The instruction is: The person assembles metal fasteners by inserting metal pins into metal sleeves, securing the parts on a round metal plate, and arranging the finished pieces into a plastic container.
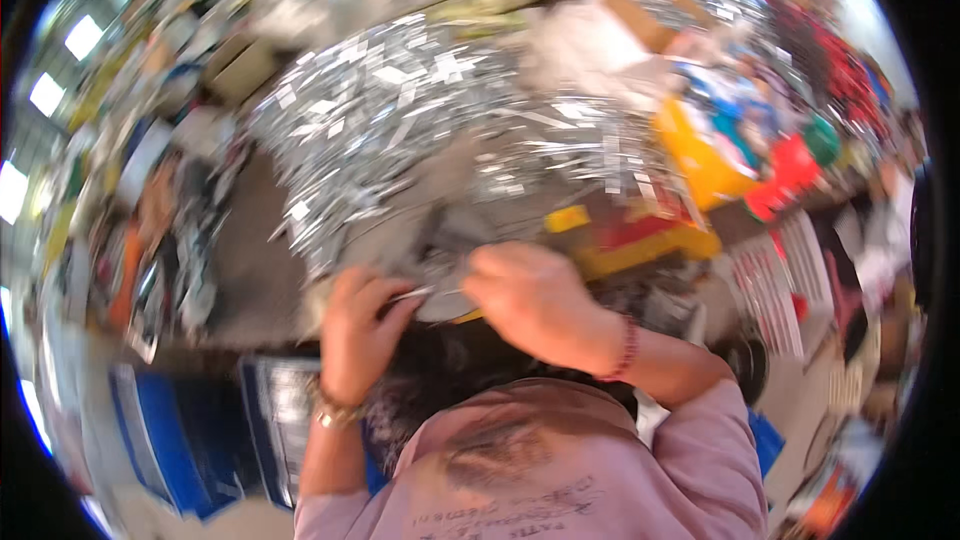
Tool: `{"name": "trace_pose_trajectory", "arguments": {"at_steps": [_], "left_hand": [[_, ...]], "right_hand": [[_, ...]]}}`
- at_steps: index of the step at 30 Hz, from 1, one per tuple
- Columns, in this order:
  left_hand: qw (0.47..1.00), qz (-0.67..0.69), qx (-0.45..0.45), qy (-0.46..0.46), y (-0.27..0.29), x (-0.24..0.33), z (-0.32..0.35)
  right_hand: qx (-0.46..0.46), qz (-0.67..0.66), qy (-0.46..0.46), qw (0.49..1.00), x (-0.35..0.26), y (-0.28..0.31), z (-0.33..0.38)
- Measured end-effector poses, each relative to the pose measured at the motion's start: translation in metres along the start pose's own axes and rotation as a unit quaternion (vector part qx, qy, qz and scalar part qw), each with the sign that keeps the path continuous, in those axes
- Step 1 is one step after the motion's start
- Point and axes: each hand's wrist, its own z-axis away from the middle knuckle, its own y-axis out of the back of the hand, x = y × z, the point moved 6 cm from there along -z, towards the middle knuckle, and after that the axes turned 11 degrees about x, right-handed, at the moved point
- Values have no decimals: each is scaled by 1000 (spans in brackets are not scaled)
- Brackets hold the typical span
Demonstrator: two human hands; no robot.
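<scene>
I have both hands up at a big heap of shiny silver foil strips [420, 130], which fills the middle of the view on a cluttered table. My left hand [358, 325] sits at the near edge of the heap, fingers curled around a thin silver strip [412, 292] that pokes out toward the other hand. My right hand [535, 300] is just beside it, knuckles up and closed like a fist over the foil; what exactly it pinches I cannot tell, the picture is blurred there. A bracelet circles each wrist.

As I judge it, the risk is the foil itself: the strips are thin and tangled, so a hard tug could tear one or drag a clump off the near edge of the heap. The blur also hints at quick motion, which makes a slip likelier.

Right of the heap stands a yellow bin [700, 165] with colourful packets in it, and beyond the heap a brown cardboard box [645, 10] holding more silver foil. Near of the heap, low and to the left, is a blue crate [175, 435]; its contents I cannot make out
</scene>
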Motion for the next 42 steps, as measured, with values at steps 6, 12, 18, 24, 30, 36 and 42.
{"name": "trace_pose_trajectory", "arguments": {"at_steps": [6, 12, 18, 24, 30, 36, 42], "left_hand": [[1000, -14, 14, 12, 12, -9, 11], [1000, -4, 17, -15, 17, -9, 13], [1000, 19, 20, 5, 15, -13, 14], [999, 39, 13, 33, 13, -16, 16], [997, 55, 6, 57, 12, -20, 16], [996, 62, 2, 62, 10, -20, 15], [996, 54, -9, 74, 10, -22, 15]], "right_hand": [[11, -15, 21, 1000, -5, -9, -9], [10, -18, 27, 999, -8, -14, -12], [-14, -26, 55, 998, -7, -16, -17], [-32, -33, 73, 996, -5, -16, -19], [-44, -36, 73, 996, -5, -17, -21], [-34, -44, 72, 996, -4, -19, -21], [-29, -45, 113, 992, -7, -26, -23]]}}
